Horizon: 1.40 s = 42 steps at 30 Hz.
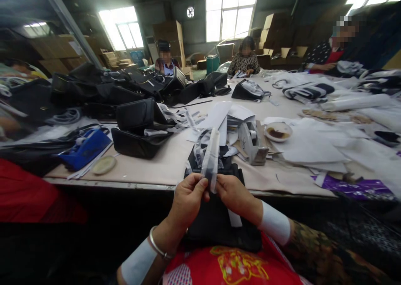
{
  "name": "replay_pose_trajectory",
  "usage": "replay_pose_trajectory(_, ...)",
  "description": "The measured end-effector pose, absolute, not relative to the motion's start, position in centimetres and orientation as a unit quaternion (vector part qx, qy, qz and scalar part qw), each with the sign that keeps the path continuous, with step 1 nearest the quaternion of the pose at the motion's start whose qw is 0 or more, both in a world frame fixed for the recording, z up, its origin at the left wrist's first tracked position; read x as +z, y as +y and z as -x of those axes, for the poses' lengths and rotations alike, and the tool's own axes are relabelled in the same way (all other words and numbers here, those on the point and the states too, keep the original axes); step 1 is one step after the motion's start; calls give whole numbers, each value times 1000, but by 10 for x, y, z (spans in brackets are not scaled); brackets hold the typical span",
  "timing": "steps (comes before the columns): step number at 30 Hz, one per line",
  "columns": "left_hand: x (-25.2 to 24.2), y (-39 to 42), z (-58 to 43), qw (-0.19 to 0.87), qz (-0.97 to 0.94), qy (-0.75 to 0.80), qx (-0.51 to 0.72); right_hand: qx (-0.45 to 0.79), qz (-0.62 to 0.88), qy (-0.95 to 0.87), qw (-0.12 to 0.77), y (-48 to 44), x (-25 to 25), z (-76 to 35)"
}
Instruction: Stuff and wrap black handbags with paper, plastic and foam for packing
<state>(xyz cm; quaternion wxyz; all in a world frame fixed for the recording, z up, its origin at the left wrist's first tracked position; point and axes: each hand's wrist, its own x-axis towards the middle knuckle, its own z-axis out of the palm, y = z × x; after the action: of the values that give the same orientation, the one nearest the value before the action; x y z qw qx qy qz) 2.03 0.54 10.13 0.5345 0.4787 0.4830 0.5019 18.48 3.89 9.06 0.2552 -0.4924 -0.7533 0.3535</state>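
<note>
Between my two hands, a translucent whitish plastic strip (211, 157) stands up over the table's front edge. My left hand (190, 195) pinches its lower left side between thumb and fingers. On the other side, my right hand (236, 193) has its fingers closed at the strip's lower right edge. Below the hands, a black bag (216, 230) lies across my lap, with a pale strip (234, 218) on it. Just beyond my fingers, more black material with crumpled clear plastic (200, 149) rests on the table edge.
A grey tape dispenser (252, 145) and a bowl with brown liquid (278, 132) stand to the right. Left are black bags (138, 128), a blue tape dispenser (85, 149) and a round lid (104, 165). White sheets (310, 145) cover the right side. Several people sit around the table.
</note>
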Motion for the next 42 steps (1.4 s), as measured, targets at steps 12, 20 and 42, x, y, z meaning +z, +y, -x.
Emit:
replay_pose_trajectory(12,93,10,-25,661,-342,525,414,-11,438,-889,135,35,91,-194)
replay_pose_trajectory(20,86,10,-19,715,-311,495,384,103,408,-866,268,41,78,-199)
replay_pose_trajectory(42,76,-2,-28,712,-279,447,465,158,345,-887,265,15,75,-197)
